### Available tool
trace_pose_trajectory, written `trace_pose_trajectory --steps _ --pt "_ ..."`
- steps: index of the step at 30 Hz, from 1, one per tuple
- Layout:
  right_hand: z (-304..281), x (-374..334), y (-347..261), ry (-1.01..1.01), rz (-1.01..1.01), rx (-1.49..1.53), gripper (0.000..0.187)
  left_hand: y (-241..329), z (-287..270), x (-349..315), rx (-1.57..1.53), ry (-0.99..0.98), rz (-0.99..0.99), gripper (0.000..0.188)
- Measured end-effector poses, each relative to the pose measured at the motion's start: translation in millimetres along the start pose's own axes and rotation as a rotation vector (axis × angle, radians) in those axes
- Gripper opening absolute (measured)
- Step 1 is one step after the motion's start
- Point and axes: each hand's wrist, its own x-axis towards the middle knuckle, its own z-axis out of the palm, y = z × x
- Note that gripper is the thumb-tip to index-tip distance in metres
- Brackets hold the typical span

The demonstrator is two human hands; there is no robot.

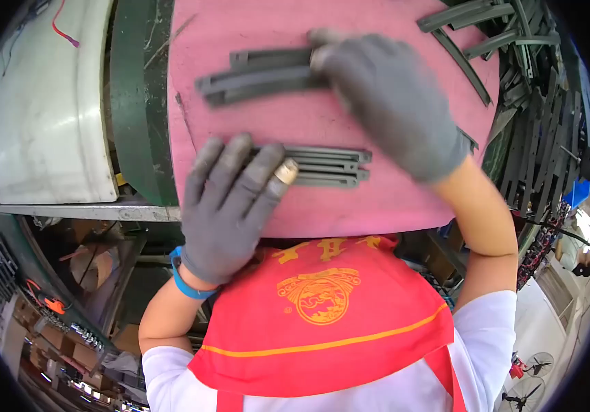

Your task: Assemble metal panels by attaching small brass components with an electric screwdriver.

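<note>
My left hand (pixel 230 199), in a dark grey glove with a light wrapping on one fingertip, is closed over the left end of a row of slim dark grey strips (pixel 333 165). Their right ends, with small holes, stick out side by side; the left ends are hidden under the fingers. Farther away, my right hand (pixel 391 96), also gloved, pinches the right end of a pair of dark grey strips (pixel 261 84), blurred by motion. Another dark strip (pixel 267 57) shows just behind that pair; whether the hand also grips it I cannot tell.
A pink mat (pixel 295 213) covers the work surface. Loose dark strips (pixel 470 17) lie jumbled at its far right, with more piled beyond the edge. A white curved panel (pixel 48 117) stands at the left beside a green surface (pixel 140 103). Shelves with cartons are below left.
</note>
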Motion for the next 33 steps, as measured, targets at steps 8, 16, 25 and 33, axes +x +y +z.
trace_pose_trajectory --steps 8,16,25,33 --pt "-22 21 45 0.157 0.079 0.000 0.028 -3 1 14 0.164 0.110 -0.056 0.034" --pt "-15 -28 -5 0.184 0.115 0.242 0.021 19 8 -4 0.149 0.098 -0.092 0.028" --pt "-11 -32 -21 0.033 0.173 0.370 0.024 0 0 9 0.142 0.136 -0.024 0.027" --pt "-56 -78 25 0.346 0.429 0.308 0.023 4 -11 -4 0.079 0.079 0.048 0.027"
